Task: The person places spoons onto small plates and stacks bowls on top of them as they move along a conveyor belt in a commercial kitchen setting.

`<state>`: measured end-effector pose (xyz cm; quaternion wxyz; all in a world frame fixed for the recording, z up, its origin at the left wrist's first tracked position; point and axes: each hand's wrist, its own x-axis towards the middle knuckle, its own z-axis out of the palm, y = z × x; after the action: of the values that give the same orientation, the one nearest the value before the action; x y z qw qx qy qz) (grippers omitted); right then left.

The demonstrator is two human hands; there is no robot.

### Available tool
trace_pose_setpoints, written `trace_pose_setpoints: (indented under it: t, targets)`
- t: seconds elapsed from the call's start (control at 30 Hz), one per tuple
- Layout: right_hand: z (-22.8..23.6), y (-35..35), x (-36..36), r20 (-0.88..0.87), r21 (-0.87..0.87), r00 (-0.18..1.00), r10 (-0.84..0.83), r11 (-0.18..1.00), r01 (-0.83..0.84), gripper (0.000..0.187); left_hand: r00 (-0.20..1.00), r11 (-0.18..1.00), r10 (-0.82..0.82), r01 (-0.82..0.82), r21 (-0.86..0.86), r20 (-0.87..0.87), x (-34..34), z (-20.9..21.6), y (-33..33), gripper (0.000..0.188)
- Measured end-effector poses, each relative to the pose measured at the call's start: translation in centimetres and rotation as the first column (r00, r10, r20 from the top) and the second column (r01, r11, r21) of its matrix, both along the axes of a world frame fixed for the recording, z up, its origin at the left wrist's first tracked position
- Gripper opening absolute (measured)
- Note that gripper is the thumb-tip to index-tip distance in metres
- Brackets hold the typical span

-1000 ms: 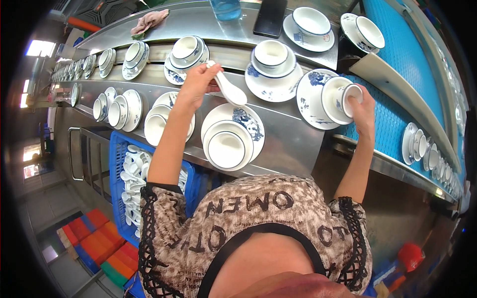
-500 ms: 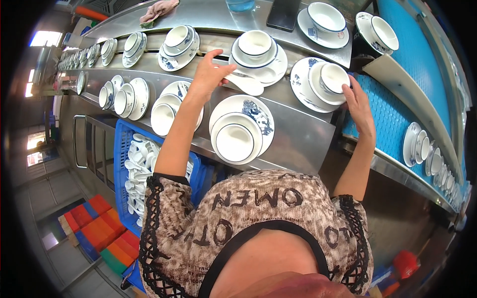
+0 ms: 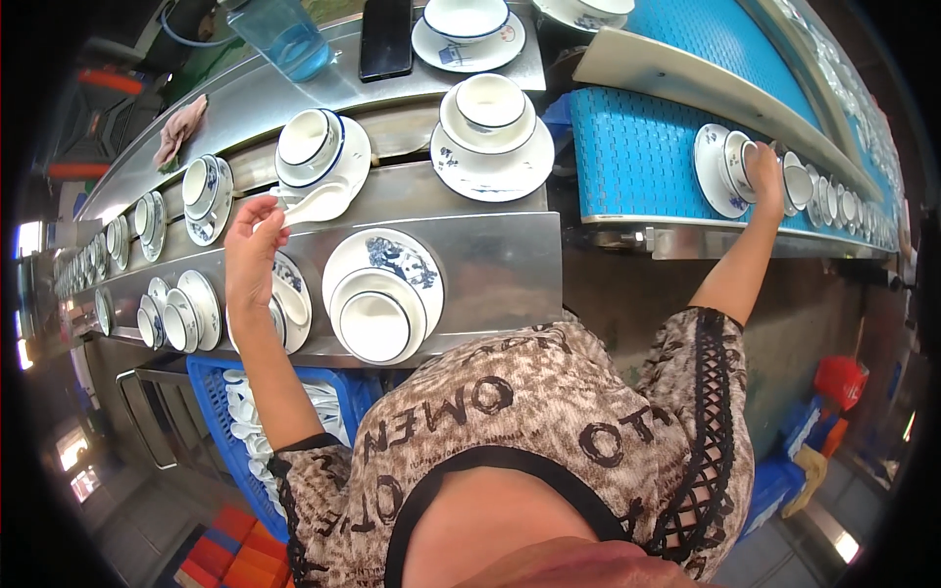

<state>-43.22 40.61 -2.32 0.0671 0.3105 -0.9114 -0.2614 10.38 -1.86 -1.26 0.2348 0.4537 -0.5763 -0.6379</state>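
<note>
My left hand (image 3: 257, 250) is closed, its fingertips pinching the handle end of a white spoon (image 3: 321, 202). The spoon's bowl lies over the near edge of a dish set made of a plate (image 3: 355, 157) with a blue-rimmed bowl and cup (image 3: 302, 136). Far to the right, my right hand (image 3: 767, 181) grips a small cup (image 3: 752, 167) in a set on the blue conveyor belt (image 3: 637, 162); part of the cup is hidden by the fingers. That set's plate (image 3: 708, 167) shows to the left of the hand.
More dish sets stand along the steel counter (image 3: 505, 260), including a stacked set (image 3: 490, 103) at its right end and another (image 3: 377, 314) nearer me. A phone (image 3: 386, 39), a blue-tinted container (image 3: 294, 49) and a pink cloth (image 3: 181, 132) lie behind. Below left is a blue spoon basket (image 3: 211, 392).
The view has swung right. My right hand has left the dish set at the counter's end and reached a set on the blue belt. My left hand stays by the spoon.
</note>
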Motion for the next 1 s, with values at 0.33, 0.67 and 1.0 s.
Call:
trace_pose_setpoints:
  t: [0.33, 0.67, 1.0]
  targets:
    - [0.6, -4.1, 6.5, 0.699, -0.655, 0.660, 0.274, 0.616, 0.438, 0.040, 0.999, 1.000, -0.019, 0.020, 0.022, -0.030, -0.7, -0.4, 0.0, 0.014]
    - [1.0, -14.2, 15.3, 0.721, -0.684, 0.567, 0.397, 0.538, 0.493, 0.045, 0.978, 0.967, -0.178, 0.195, 0.164, -0.111, -4.2, -0.6, 2.2, 0.016]
    - [-1.4, -17.0, 16.4, 0.715, -0.681, 0.551, 0.431, 0.608, 0.408, 0.039, 0.816, 0.630, -0.030, 0.464, -0.623, 0.577, -2.6, -0.2, 3.1, 0.035]
